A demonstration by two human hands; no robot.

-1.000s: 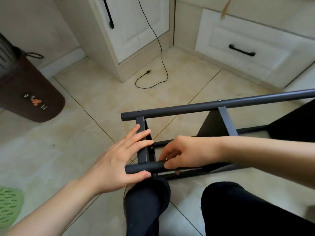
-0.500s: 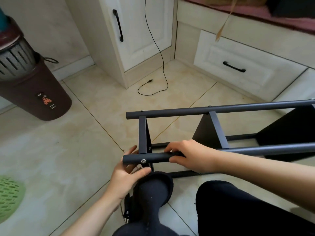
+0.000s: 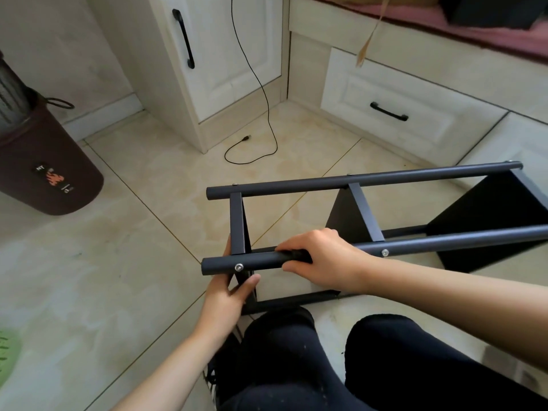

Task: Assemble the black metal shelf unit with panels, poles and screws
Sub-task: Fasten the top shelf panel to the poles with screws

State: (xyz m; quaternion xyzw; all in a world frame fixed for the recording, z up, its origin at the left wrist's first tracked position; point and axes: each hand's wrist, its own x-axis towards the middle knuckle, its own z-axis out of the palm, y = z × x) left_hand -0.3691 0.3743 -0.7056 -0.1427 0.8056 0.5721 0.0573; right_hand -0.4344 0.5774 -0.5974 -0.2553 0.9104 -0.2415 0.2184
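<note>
The black metal shelf unit (image 3: 360,209) lies on its side on the tiled floor, its panels standing on edge between long poles. My right hand (image 3: 318,261) grips the near pole (image 3: 252,264) from above, just right of a silver screw head (image 3: 238,266). My left hand (image 3: 228,292) reaches up under that pole and holds the edge of the end panel (image 3: 237,223), thumb on its near side. A far pole (image 3: 355,180) runs parallel behind. A second screw (image 3: 385,252) shows further along the near pole.
My black-trousered knees (image 3: 296,351) are right below the shelf. A brown bin (image 3: 44,161) stands at the left. White cabinet doors and a drawer (image 3: 385,111) line the back. A black cable (image 3: 252,120) trails across the tiles. A green item (image 3: 7,351) shows at the left edge.
The shelf frame has been lifted and tipped toward me. My left hand slid from on top of the end panel to beneath the near pole; my right hand kept its grip.
</note>
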